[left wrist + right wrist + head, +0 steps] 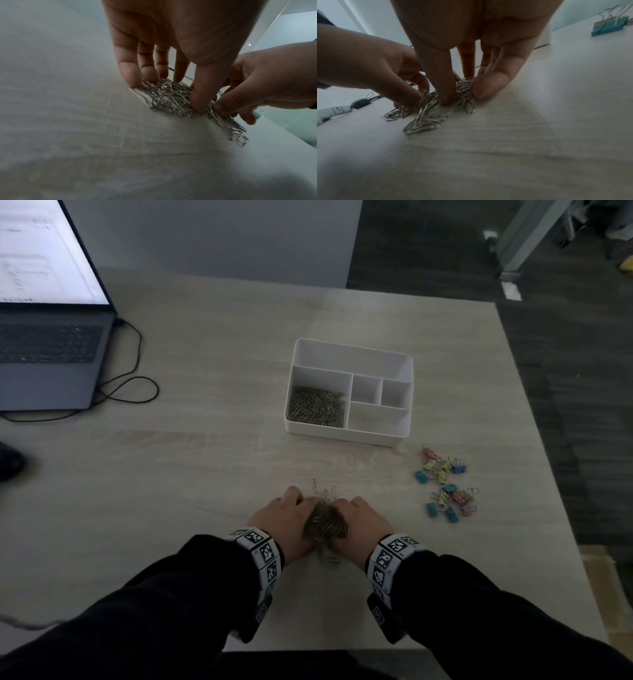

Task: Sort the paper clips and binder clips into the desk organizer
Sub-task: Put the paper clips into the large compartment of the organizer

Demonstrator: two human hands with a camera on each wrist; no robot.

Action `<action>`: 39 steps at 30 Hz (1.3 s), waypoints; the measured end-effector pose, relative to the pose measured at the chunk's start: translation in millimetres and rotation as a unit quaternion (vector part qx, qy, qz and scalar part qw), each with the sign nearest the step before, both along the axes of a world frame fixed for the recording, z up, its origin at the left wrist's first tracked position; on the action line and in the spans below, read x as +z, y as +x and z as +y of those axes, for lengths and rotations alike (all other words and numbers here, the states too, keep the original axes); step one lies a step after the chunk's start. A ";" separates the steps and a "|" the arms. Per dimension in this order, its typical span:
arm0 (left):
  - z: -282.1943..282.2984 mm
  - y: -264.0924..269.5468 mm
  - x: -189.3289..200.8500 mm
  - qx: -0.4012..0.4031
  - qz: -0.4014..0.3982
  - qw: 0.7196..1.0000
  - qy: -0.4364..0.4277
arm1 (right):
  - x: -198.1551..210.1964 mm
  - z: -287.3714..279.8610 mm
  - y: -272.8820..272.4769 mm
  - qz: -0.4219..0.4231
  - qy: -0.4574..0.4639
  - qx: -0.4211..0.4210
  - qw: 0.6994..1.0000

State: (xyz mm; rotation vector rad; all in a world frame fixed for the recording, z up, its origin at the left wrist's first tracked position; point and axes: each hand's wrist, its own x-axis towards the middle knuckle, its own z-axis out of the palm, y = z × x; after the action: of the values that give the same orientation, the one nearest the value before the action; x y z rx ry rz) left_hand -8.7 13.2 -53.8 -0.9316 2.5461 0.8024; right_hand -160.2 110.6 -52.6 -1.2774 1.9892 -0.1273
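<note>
Both hands, left hand (287,520) and right hand (359,522), cup one paper-clip heap (324,524); roughly twenty binder clips (446,484) lie apart.

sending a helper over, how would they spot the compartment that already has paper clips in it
Find the white desk organizer on the pale wood table. Look at its front-left compartment, nearest the laptop. It alone holds silver paper clips; the other compartments look bare.

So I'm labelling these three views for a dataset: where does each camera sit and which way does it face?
Head: on the person's head, looking down at desk organizer, binder clips, both forearms.
Left wrist: looks along left hand to paper clip pile; right hand enters.
Right wrist: looks along the right hand to the pile.
Shared: all three show both hands on the pile.
</note>
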 end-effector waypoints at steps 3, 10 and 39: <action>-1.5 -1.7 -1.2 -0.011 0.004 1.000 -0.002 | -0.2 -4.2 0.6 -0.009 0.001 0.012 1.000; -13.9 -8.0 -1.6 -0.012 -0.015 1.000 0.018 | -0.2 -18.8 -1.0 0.004 0.015 0.042 0.999; -143.5 -61.0 48.0 0.246 0.202 0.925 0.209 | 47.6 -124.4 -70.7 -0.143 -0.107 -0.171 0.969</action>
State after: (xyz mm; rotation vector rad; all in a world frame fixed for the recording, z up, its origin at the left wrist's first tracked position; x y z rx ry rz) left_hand -69.7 -130.3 -5.7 -1.3831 2.3002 1.7657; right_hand -230.9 -13.9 -5.0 -0.9655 1.9590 -0.6723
